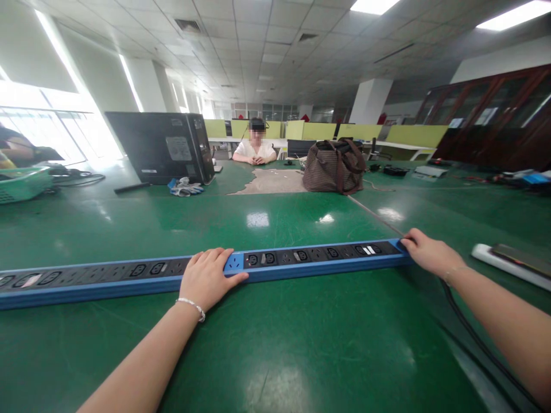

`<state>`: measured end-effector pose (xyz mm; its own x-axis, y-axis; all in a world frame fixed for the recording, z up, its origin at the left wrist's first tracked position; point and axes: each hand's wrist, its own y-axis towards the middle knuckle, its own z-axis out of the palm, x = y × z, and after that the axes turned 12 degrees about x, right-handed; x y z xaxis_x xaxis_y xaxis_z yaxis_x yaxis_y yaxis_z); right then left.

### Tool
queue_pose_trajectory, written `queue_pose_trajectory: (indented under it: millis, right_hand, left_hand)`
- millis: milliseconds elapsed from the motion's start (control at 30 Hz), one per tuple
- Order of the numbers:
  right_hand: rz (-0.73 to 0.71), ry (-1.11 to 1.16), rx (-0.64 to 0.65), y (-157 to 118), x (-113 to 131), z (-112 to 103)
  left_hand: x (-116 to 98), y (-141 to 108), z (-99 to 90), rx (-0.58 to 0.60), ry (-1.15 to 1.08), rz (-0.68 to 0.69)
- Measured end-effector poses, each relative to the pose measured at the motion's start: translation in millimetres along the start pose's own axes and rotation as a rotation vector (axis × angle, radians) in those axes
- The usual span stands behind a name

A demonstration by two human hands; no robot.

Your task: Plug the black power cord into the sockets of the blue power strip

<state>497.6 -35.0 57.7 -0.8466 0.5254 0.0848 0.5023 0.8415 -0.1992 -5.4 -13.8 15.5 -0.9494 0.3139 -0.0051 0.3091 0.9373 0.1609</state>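
A long blue power strip [293, 268] with black socket panels lies across the green table, running off the left edge of the view. My left hand [209, 276] lies over its middle beside a blue socket, fingers across the top and thumb along the near side. At the strip's right end, my right hand [430, 252] is closed with thumb and forefinger on the end piece; its other fingers are curled out of sight. A black cable [462, 318] runs down from beneath my right wrist.
A white bar-shaped object [495, 261] with a dark flat item lies at right. Farther back are a black computer case [166, 149], gloves [186, 187], a brown bag [333, 169] and a green basket [23, 186]. A person [255, 146] sits across the table.
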Motion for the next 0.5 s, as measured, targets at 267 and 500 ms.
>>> queue_pose_trajectory:
  millis: [267, 500]
  right_hand:
    - [-0.011, 0.093, -0.063, 3.5, -5.9, 4.9]
    - [-0.031, 0.195, -0.050, 9.1, -10.4, 8.5]
  left_hand:
    - [1.5, -0.3, 2.1, -0.023, -0.002, 0.016]
    - [1.6, -0.3, 1.5, -0.011, -0.005, 0.014]
